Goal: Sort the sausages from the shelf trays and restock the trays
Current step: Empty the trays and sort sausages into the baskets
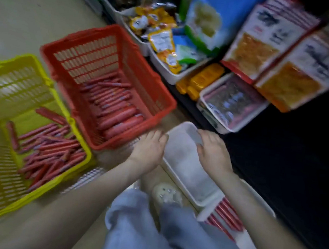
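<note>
Head view: two hands grasping a white tray [185,167].
Fingers [159,136] of the left hand [149,149] curl against the tray's left rim; the right hand [214,154] curls over its right wall, so the tray sits between both palms. Sausages [117,117] lie left of the tray in a red basket [89,55] and, farther left, a yellow basket [11,88]; a second tray [248,244] at its near end holds more.

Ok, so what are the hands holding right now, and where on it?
Both hold the empty white tray: the left hand grips its left long rim, the right hand its right long rim, toward the far end.
</note>
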Motion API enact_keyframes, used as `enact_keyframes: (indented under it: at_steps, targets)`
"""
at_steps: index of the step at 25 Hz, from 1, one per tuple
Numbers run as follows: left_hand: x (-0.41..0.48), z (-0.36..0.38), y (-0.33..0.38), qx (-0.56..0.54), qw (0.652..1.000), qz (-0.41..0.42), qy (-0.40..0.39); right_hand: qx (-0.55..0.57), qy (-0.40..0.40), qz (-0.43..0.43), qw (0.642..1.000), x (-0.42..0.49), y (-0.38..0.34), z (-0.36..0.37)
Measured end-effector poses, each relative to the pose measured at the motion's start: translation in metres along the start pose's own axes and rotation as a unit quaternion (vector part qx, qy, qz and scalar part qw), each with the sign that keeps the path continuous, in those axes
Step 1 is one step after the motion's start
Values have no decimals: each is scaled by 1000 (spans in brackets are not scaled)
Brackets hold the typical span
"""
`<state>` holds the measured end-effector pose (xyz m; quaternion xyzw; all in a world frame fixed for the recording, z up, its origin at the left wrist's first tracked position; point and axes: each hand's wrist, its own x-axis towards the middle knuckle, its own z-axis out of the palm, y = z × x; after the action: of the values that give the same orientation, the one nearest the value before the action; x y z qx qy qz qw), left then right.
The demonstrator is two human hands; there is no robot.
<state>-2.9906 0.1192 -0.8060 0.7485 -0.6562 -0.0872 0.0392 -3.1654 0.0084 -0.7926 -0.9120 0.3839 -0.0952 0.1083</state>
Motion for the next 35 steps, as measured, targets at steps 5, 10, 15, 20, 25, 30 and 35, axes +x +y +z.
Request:
enact_keyframes:
  at_steps: [5, 10, 15, 20, 25, 30, 35]
  targets:
    - [28, 49, 106, 54, 969, 241, -29, -29, -107, 261, 959, -158, 105, 18]
    - [45, 119, 157, 92, 918, 377, -77, -45, -244, 349, 904, -230, 138, 77]
    - [54, 173, 141, 103, 916, 381, -77, -104, -275, 349, 890, -241, 154, 144]
    - [53, 179, 129, 183, 923, 330, -81, -180, -348, 323, 862, -229, 188, 173]
    - [50, 184, 119, 168, 926, 338, 3, -236, -327, 272, 874, -215, 207, 178]
    - [51, 172, 114, 216, 908, 357, -31, -253, -312, 260, 878, -206, 205, 163]
    - [71, 94, 112, -4, 965, 259, -35, 63, -154, 548, 820, -190, 173, 81]
